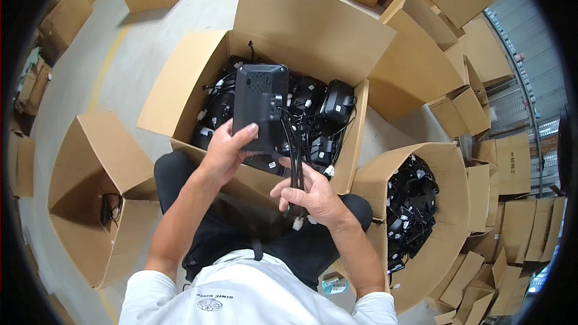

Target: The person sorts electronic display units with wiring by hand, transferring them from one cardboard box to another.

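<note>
My left hand (227, 149) grips the lower left edge of a flat black plastic device (260, 105), its thumb lying on the face. Small holes and a grille mark the device's upper part. From its right side hangs a bundle of black cables (294, 159), ending in white connectors (298, 223). My right hand (310, 192) is closed around that bundle below the device. Both hands are above the near side of an open cardboard box (307, 21), which holds several similar black devices (338, 101) with tangled cables.
At the left stands an open cardboard box (90, 204) with a small black cabled item (111, 209) inside. Another open box (448, 222) at the right is heaped with black cabled parts (412, 204). More cartons (512, 165) are stacked along the right. A yellow line (107, 69) crosses the grey floor.
</note>
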The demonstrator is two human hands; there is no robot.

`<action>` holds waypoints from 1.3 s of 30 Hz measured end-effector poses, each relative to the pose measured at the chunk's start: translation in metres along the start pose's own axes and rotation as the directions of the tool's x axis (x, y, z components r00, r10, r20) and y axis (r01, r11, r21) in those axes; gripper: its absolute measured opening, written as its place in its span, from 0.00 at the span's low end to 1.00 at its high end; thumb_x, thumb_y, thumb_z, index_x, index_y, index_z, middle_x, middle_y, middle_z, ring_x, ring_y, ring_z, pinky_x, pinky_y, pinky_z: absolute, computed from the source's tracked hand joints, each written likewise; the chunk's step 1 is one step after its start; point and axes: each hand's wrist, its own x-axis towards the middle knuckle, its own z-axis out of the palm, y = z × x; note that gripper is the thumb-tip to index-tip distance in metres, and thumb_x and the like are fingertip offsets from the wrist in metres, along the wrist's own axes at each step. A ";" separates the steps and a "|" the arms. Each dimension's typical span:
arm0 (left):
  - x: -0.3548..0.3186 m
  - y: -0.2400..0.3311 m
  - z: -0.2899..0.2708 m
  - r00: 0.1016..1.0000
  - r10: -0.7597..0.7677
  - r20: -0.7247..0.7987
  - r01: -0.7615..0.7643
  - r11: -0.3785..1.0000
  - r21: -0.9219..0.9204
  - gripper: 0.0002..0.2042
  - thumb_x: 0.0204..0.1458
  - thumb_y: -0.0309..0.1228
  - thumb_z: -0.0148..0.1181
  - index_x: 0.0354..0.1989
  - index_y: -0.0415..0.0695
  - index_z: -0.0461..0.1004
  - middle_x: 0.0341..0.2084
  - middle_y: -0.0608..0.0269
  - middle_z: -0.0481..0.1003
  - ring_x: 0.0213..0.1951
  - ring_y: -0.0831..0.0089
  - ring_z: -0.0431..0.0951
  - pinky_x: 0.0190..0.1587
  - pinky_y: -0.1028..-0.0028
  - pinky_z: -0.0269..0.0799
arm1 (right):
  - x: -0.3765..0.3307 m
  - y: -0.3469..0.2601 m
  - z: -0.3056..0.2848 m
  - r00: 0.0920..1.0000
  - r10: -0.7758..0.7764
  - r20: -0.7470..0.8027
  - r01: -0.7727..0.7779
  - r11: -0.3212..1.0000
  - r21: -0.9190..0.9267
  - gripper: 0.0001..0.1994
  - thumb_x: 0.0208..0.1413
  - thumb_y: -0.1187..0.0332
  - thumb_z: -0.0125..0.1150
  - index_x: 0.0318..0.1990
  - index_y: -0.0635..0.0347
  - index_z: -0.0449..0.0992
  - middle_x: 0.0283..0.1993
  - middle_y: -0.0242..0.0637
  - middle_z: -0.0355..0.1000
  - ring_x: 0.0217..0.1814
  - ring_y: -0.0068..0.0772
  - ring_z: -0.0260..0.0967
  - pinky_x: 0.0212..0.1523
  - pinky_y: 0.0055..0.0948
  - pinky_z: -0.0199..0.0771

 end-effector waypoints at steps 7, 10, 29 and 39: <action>0.130 -0.055 0.000 0.992 -0.124 -0.009 0.123 0.975 0.183 0.21 0.58 0.38 0.66 0.53 0.36 0.71 0.43 0.57 0.76 0.46 0.66 0.79 0.50 0.59 0.81 | 0.022 0.009 -0.054 0.841 -0.286 -0.459 0.287 0.955 -0.069 0.30 0.66 0.64 0.60 0.68 0.74 0.58 0.58 0.50 0.71 0.53 0.32 0.74 0.55 0.29 0.75; 0.192 -0.076 0.016 0.993 -0.121 0.013 0.116 0.970 0.212 0.21 0.58 0.38 0.65 0.53 0.36 0.71 0.44 0.56 0.76 0.46 0.66 0.79 0.51 0.58 0.80 | 0.024 0.022 -0.065 0.691 -0.415 -0.593 0.317 0.910 -0.267 0.29 0.65 0.66 0.61 0.67 0.76 0.60 0.62 0.54 0.68 0.63 0.40 0.69 0.66 0.35 0.66; 0.312 -0.171 -0.009 0.843 -0.084 -0.532 0.385 0.785 0.485 0.31 0.52 0.56 0.66 0.48 0.36 0.76 0.45 0.51 0.76 0.44 0.55 0.75 0.38 0.53 0.74 | 0.007 0.019 -0.055 0.696 -0.670 -0.258 0.253 0.565 -0.785 0.22 0.60 0.66 0.62 0.57 0.71 0.70 0.55 0.55 0.71 0.58 0.54 0.70 0.59 0.41 0.71; 0.180 -0.092 -0.027 0.999 -0.030 -0.012 0.025 0.492 0.870 0.21 0.60 0.45 0.60 0.47 0.37 0.80 0.26 0.72 0.72 0.27 0.82 0.67 0.29 0.78 0.62 | -0.249 -0.017 -0.148 0.811 -0.164 -0.562 -0.182 0.841 -0.509 0.19 0.58 0.68 0.65 0.56 0.64 0.75 0.50 0.39 0.80 0.51 0.28 0.77 0.55 0.31 0.76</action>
